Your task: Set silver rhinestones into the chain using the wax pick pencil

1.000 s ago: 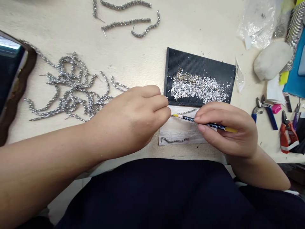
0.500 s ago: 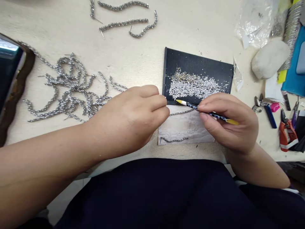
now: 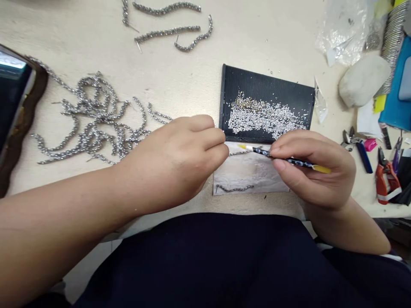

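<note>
My right hand (image 3: 316, 169) pinches a dark patterned pencil (image 3: 282, 158) with a pale yellow tip, which points left over the white cloth (image 3: 250, 171). My left hand (image 3: 189, 158) is closed, its fingertips turned down and hidden. Beside those fingertips a thin silver beaded strand (image 3: 239, 152) comes out; whether they grip it I cannot tell. Above both hands a black ridged tray (image 3: 266, 79) bears a spread of small shiny silver stones (image 3: 260, 117). A short beaded strand (image 3: 236, 188) lies on the cloth's lower part.
A tangled pile of silver beaded strands (image 3: 96, 115) lies left, next to a dark-framed screen (image 3: 19, 98). More beaded strands (image 3: 168, 32) lie at the top. On the right are a white lump (image 3: 364, 79), a clear plastic bag (image 3: 345, 30) and orange-handled pliers (image 3: 387, 179).
My right hand has moved slightly right and down with the pencil, taking its tip off the tray's lower edge to over the cloth. My left hand has stayed put.
</note>
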`<state>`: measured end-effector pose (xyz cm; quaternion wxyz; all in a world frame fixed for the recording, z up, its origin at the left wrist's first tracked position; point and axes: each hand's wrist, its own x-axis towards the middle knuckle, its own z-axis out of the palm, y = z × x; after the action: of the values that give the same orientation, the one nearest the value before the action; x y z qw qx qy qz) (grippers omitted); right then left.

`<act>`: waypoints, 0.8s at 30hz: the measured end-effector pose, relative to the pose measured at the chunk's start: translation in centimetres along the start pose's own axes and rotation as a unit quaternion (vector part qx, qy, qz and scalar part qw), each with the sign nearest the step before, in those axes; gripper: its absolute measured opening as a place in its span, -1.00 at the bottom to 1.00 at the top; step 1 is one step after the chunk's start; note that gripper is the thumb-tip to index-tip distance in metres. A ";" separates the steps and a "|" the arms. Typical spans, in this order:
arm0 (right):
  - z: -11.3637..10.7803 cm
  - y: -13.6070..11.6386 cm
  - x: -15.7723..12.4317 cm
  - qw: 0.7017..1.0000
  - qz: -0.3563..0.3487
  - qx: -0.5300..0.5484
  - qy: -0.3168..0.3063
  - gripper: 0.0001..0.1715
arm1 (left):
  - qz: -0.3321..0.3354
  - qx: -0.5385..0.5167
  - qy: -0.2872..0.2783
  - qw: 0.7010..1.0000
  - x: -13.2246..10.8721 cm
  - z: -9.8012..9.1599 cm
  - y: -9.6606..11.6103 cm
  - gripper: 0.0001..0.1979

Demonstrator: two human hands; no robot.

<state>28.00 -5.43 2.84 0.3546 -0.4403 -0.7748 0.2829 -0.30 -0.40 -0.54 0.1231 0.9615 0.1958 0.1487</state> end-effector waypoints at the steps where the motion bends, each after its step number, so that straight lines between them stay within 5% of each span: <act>1: -0.1 -0.1 0.0 1.000 -0.002 0.007 -0.011 -0.67 | 0.002 -0.001 0.003 1.000 0.0 0.0 0.0 -0.71; 24: -0.1 -0.3 0.3 0.998 -0.012 0.027 -0.059 -0.67 | -0.013 -0.015 -0.005 1.000 0.1 0.0 0.0 -0.70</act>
<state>27.85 -5.31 3.23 0.3232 -0.4039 -0.7916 0.3252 -0.19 -0.37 -0.47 0.1408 0.9575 0.2058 0.1450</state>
